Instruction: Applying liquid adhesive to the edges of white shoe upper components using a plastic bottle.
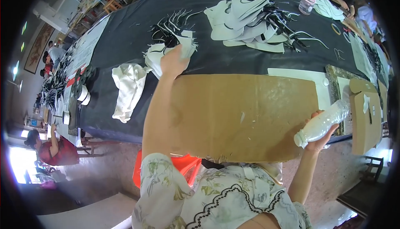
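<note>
My right hand [318, 143] is wrapped round a translucent plastic bottle [323, 122] with whitish contents, held tilted with its white cap toward me. At the far edge of the cardboard, my left hand [174, 61] reaches onto a small pile of white cut pieces [154, 57] with black straps. Its fingers are blurred and partly hidden, so whether they grip a piece does not show. A brown cardboard sheet [233, 116] lies in front of me between my arms. Left of my left forearm rests a crumpled white cloth [128, 89].
A larger heap of white strapped pieces [246, 20] lies farther back on the black-covered table [125, 33]. A pink-lidded bottle [307, 2] stands at the far right. An open cardboard box [366, 114] is at the right edge. Other people work around.
</note>
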### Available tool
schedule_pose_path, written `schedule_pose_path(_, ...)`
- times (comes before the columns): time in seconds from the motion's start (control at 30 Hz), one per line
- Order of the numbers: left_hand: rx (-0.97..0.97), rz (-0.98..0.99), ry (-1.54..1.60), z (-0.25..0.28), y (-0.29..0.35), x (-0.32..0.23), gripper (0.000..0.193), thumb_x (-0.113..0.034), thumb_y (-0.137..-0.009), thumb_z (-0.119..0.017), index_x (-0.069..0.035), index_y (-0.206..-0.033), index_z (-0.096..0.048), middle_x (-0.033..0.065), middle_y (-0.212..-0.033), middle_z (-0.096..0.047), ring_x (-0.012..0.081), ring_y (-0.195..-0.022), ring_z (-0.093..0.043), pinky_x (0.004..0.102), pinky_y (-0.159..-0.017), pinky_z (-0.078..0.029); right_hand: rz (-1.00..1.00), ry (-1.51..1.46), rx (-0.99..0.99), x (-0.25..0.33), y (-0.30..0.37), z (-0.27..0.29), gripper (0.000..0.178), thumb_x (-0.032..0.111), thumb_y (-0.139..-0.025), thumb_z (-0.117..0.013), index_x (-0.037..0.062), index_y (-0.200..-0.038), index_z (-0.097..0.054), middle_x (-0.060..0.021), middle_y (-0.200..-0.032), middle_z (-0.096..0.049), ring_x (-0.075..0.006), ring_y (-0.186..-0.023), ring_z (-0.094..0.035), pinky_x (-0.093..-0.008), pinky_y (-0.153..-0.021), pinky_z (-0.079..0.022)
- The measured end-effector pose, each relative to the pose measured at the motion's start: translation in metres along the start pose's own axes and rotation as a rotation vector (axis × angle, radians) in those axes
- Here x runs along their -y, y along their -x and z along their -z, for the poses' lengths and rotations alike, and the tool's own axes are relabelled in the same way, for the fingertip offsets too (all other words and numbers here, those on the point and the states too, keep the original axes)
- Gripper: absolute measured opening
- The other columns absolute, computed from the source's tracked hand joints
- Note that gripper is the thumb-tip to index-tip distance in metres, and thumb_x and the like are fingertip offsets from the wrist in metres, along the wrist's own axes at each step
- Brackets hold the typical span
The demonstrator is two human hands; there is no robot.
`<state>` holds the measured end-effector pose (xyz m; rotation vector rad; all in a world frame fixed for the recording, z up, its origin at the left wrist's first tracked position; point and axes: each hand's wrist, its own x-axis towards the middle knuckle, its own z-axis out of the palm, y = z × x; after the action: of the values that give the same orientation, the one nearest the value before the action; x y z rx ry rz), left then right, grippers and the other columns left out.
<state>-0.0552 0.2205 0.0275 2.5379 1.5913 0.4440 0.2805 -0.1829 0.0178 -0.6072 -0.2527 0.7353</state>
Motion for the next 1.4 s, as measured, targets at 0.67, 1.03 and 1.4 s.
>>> schedule_pose_path(0.67, 0.015, -1.190, 0.045, 0.046, 0.178, -0.132, 0.027, -0.019, -0.082, -0.058, -0.011, -0.108, -0.061, 0.0106, -0.108, -0.061, 0.0281, -0.104, -0.057, 0.0412, -0.093, -0.042, 0.020, -0.821, 0.224, 0.073, -0.014, -0.001, 0.058, 0.022, -0.060, -0.077, 0.0032, -0.109, -0.053, -0.0113, -0.108, -0.051, -0.0264, -0.104, -0.048, -0.0400, -0.091, -0.042)
schedule_pose_path(1.03, 0.432, -0.118, 0.434, -0.037, 0.108, -0.161, 0.046, -0.029, -0.065, -0.074, -0.004, -0.099, -0.057, 0.0093, -0.081, -0.063, 0.0245, -0.078, -0.061, 0.0349, -0.073, -0.048, -0.050, -0.212, 0.097, 0.025, -0.009, -0.024, 0.064, 0.055, -0.082, -0.054, 0.0096, -0.125, -0.042, -0.0141, -0.114, -0.050, -0.0264, -0.102, -0.051, -0.0393, -0.082, -0.049)
schedule_pose_path(1.4, 0.422, -0.198, 0.379, -0.031, 0.116, -0.178, 0.045, -0.023, -0.057, -0.080, -0.005, -0.091, -0.057, 0.0120, -0.105, -0.054, 0.0262, -0.100, -0.052, 0.0349, -0.082, -0.043, -0.231, -0.204, -0.122, -0.001, -0.026, -0.053, 0.064, 0.062, -0.083, -0.045, 0.0064, -0.115, -0.047, -0.0116, -0.104, -0.057, -0.0249, -0.097, -0.056, -0.0398, -0.085, -0.046)
